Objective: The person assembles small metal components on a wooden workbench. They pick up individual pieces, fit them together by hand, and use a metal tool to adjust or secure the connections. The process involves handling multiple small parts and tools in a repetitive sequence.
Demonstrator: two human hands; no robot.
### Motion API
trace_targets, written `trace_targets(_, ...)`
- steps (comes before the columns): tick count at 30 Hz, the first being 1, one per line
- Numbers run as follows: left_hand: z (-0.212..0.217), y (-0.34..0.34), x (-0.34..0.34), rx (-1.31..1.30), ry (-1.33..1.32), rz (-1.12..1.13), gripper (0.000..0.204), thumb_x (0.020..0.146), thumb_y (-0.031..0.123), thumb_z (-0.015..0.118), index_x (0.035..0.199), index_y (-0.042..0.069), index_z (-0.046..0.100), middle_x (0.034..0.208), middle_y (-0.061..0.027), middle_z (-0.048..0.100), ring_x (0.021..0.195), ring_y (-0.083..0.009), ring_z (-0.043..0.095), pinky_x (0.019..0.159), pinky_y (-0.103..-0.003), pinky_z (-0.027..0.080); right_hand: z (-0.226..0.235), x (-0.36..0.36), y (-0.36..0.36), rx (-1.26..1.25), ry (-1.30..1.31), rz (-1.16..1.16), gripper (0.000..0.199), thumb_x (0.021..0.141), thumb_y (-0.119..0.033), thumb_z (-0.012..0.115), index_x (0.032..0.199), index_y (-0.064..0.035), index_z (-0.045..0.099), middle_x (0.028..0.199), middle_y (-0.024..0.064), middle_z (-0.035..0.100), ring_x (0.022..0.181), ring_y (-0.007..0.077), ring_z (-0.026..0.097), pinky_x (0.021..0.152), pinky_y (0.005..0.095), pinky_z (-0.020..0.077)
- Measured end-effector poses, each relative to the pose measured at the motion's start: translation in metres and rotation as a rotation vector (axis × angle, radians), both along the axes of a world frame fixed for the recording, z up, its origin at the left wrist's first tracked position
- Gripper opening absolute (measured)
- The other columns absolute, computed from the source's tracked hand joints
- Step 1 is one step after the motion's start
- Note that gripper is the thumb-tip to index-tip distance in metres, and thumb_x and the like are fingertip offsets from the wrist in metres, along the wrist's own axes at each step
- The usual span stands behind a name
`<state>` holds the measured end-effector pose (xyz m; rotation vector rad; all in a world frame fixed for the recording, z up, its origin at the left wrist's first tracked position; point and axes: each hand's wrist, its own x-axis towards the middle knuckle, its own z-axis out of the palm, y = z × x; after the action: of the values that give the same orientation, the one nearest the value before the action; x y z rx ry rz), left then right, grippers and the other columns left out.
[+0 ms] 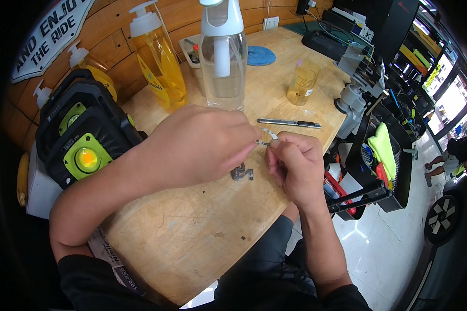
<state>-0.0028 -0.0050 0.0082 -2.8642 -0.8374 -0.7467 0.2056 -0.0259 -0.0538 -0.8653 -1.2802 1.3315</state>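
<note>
My left hand (pixel 200 145) and my right hand (pixel 294 165) meet above a wooden workbench (pixel 192 233). Between their fingertips they pinch a small pale metal part (pixel 268 136), thin and slightly bent. My left fingers grip its near end, my right thumb and forefinger hold the other end. Just below the hands, a small dark metal bracket (pixel 242 173) lies flat on the wood, touched by neither hand.
A clear spray bottle (pixel 222 57) and a yellow pump bottle (pixel 158 57) stand behind the hands. A grey utility knife (pixel 289 123) lies to the right, a small amber cup (pixel 302 82) beyond it. A black and green work lamp (pixel 83 140) sits at the left.
</note>
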Motion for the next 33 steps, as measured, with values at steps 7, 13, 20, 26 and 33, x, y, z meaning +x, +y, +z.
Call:
trace_targets(7, -0.004, 0.001, -0.001, 0.216, 0.059, -0.026, 0.023, 0.076, 0.009, 0.079, 0.098, 0.007, 0.072, 0.091, -0.0058, 0.072, 0.078, -0.0235, 0.072, 0.065, -0.034, 0.058, 0.002, 0.0, 0.0, -0.021, -0.026, -0.013, 0.031, 0.096, -0.012, 0.054, 0.067, 0.0001, 0.06, 0.06, 0.0013, 0.055, 0.054, 0.0068, 0.047, 0.05, 0.0238, 0.0346)
trace_targets(13, -0.005, -0.001, 0.002, 0.354, 0.154, -0.015, 0.017, 0.075, 0.014, 0.071, 0.091, 0.008, 0.067, 0.084, -0.0022, 0.064, 0.075, -0.0189, 0.067, 0.062, -0.03, 0.052, 0.003, -0.003, 0.0, -0.005, -0.061, -0.003, 0.029, 0.093, -0.009, 0.053, 0.066, 0.0006, 0.059, 0.059, 0.0012, 0.054, 0.056, 0.0072, 0.047, 0.051, 0.0248, 0.0358)
trace_targets(20, -0.006, -0.004, 0.005, 0.475, 0.354, -0.008, 0.015, 0.076, 0.017, 0.065, 0.09, 0.01, 0.065, 0.082, 0.0005, 0.056, 0.079, -0.0154, 0.062, 0.066, -0.028, 0.046, 0.003, -0.005, 0.0, 0.028, -0.137, -0.002, 0.03, 0.093, -0.01, 0.052, 0.066, 0.0011, 0.058, 0.06, 0.002, 0.055, 0.056, 0.0077, 0.048, 0.053, 0.0248, 0.0373)
trace_targets(26, -0.008, 0.008, 0.003, 0.478, 0.27, -0.076, 0.017, 0.077, 0.017, 0.065, 0.093, 0.01, 0.064, 0.089, 0.0012, 0.058, 0.082, -0.0148, 0.063, 0.067, -0.029, 0.047, 0.003, 0.0, 0.004, -0.118, 0.025, 0.061, 0.031, 0.093, -0.014, 0.054, 0.066, -0.0011, 0.058, 0.06, 0.0026, 0.055, 0.054, 0.0076, 0.048, 0.051, 0.0236, 0.0368)
trace_targets(33, -0.014, 0.01, 0.007, 0.364, 0.221, -0.058, 0.017, 0.078, 0.016, 0.064, 0.094, 0.009, 0.06, 0.092, -0.0022, 0.056, 0.083, -0.018, 0.063, 0.068, -0.03, 0.049, -0.002, 0.003, 0.006, -0.098, 0.059, 0.088, 0.031, 0.094, -0.015, 0.053, 0.067, -0.0013, 0.06, 0.061, 0.0022, 0.055, 0.053, 0.0076, 0.047, 0.049, 0.0233, 0.035)
